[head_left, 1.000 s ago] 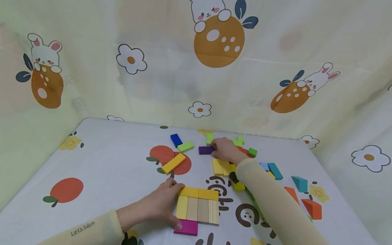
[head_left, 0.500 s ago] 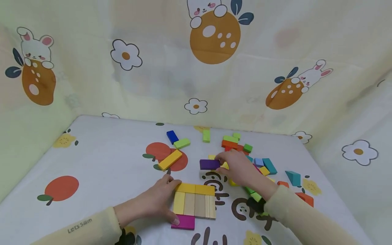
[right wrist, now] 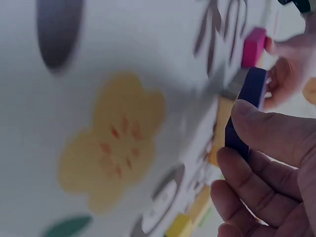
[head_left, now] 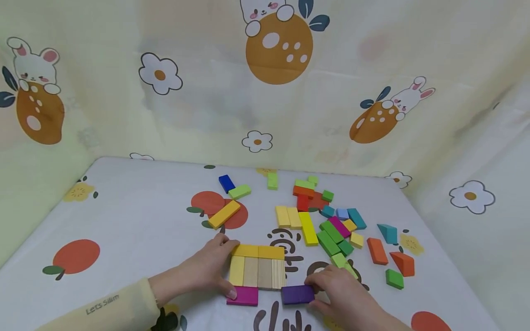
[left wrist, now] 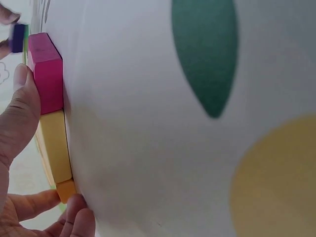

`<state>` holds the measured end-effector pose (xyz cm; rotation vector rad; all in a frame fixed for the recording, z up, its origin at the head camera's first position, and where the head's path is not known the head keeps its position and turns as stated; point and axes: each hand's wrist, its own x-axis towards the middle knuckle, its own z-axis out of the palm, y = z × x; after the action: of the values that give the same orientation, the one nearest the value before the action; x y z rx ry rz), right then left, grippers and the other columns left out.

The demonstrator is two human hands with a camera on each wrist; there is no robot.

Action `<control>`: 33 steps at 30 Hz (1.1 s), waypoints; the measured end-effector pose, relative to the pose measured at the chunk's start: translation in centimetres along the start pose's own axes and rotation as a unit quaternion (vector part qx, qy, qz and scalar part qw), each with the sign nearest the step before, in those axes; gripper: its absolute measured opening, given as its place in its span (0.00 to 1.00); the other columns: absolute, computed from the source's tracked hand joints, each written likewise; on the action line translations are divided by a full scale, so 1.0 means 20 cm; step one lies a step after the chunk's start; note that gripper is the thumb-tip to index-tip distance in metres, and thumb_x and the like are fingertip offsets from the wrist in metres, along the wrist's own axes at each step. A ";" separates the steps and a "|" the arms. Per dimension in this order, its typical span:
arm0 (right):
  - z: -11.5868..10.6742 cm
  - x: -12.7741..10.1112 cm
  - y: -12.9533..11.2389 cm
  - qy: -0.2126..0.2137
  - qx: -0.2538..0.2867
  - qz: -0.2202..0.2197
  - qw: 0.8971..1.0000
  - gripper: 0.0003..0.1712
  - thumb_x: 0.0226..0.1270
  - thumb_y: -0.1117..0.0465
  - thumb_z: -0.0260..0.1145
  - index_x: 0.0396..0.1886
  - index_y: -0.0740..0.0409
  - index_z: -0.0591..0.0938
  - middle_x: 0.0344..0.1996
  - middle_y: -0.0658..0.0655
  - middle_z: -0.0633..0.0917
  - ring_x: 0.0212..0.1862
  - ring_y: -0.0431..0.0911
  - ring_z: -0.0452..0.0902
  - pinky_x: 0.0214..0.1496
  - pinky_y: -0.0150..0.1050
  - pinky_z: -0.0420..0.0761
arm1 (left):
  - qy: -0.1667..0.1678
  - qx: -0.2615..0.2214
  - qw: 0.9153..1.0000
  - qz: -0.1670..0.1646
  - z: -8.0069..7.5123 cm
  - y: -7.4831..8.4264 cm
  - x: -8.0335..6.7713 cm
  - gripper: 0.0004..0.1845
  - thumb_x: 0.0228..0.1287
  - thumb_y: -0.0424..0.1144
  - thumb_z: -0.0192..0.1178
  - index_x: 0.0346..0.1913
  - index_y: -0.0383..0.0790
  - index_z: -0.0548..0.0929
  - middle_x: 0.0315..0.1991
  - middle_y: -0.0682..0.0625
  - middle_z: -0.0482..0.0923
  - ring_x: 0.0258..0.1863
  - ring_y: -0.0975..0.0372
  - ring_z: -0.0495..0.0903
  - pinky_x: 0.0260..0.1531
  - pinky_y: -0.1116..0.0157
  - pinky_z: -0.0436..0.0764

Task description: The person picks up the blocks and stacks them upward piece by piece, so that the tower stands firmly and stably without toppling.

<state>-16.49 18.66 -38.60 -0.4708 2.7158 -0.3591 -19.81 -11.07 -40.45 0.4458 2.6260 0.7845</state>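
My left hand [head_left: 209,266] spans the left side of a flat group of wooden building blocks. Its thumb presses the magenta block [head_left: 242,296] at the near end, and its fingers curl at the yellow-orange block [head_left: 245,251] at the far end. Between these lie a pale yellow block [head_left: 237,271] and several plain wood blocks [head_left: 265,273]. With thumb and fingers my right hand [head_left: 345,294] pinches a purple block [head_left: 298,295] by its right end, right of the magenta block with a gap between. In the right wrist view the purple block [right wrist: 253,89] appears lifted off the cloth.
Loose coloured blocks [head_left: 330,238] lie scattered at the right, with orange [head_left: 377,251] and teal wedges [head_left: 387,233] farther out. A blue block [head_left: 226,183], a light green block [head_left: 239,191] and a yellow-orange block [head_left: 224,214] lie at the back. A printed curtain [head_left: 198,115] hangs behind.
My right hand has brought the purple block from the back of the table toward me, to the near right of the block group. The left hand stays on the group.
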 end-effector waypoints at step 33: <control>0.14 0.08 -0.14 -0.034 0.128 0.000 0.991 0.15 0.60 0.56 0.78 0.44 0.54 0.84 0.29 0.46 0.81 0.34 0.41 0.72 0.39 0.36 0.82 | -0.002 0.000 1.000 0.013 -0.01 -0.02 0.00 0.54 0.37 0.49 0.86 0.70 0.35 0.72 0.60 0.40 0.70 0.60 0.52 0.72 0.61 0.49 0.83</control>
<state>-16.00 14.92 -40.77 -0.4036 2.5552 -0.6684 -19.90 -11.47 -40.61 0.4816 2.6212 0.7905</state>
